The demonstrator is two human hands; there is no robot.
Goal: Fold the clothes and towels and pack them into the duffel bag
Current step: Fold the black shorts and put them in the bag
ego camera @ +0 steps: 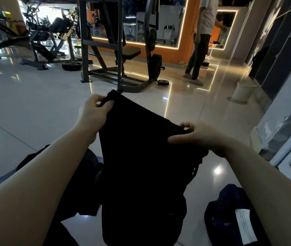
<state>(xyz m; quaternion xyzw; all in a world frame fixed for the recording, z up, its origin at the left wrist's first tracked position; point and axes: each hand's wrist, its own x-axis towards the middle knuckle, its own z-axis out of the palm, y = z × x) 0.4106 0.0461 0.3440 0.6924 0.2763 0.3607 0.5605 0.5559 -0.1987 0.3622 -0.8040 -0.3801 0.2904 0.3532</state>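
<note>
A black garment (141, 166) hangs in the air in the middle of the view, held up by its top edge between two bare hands. The left hand (95, 112) has its grip closed on the far left corner of that edge, thumb and fingers pinching the cloth with a small fold poking up above them. The right hand (199, 137) has its grip closed on the nearer right corner, thumb lying along the front of the fabric and the fingers curled over the top behind it. The top edge runs on a slant between the two, from far left down to near right. The cloth drops straight below the hands and narrows toward the bottom of the view; it is so dark that I cannot tell what kind of garment it is. A thin cord or strap hangs off its right side below the right hand.

On the glossy tiled floor (25, 107) at near right lies a dark navy bag (228, 210), possibly the duffel, with a white printed label (246, 226) on it. More dark cloth (86, 174) lies at near left, behind the left forearm. Farther off stands a grey weight rack (116, 50) with plates, and to the far right a standing person (199, 41) beside a pale bucket (242, 91).
</note>
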